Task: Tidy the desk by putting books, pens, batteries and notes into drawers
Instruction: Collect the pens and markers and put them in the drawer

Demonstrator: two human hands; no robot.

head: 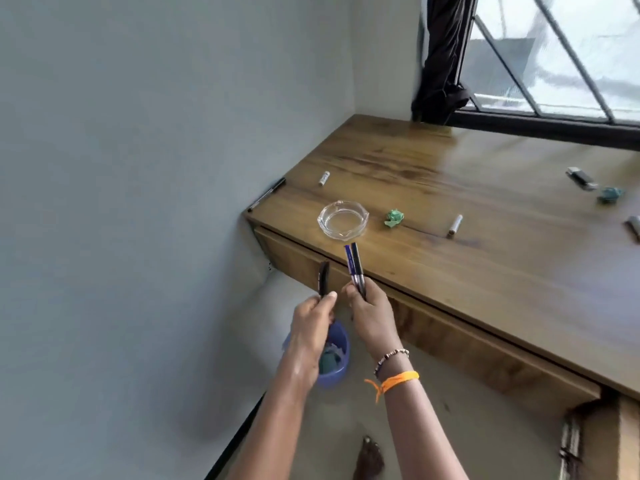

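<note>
partly hidden behind the left forearm, a blue bin (337,355) sits on the floor, its contents unclear. the left hand (311,320) pinches one black pen (323,278); the right hand (372,313) grips two pens (355,268) upright, all held before the desk (450,209) edge, near the glass ashtray (343,220).

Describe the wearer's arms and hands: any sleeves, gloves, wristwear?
Both forearms bare: no sleeves, no gloves. Left hand shows no wristwear. Right hand has two wrist items: a beaded bracelet and, below it, an orange band with a loose tail.
</note>
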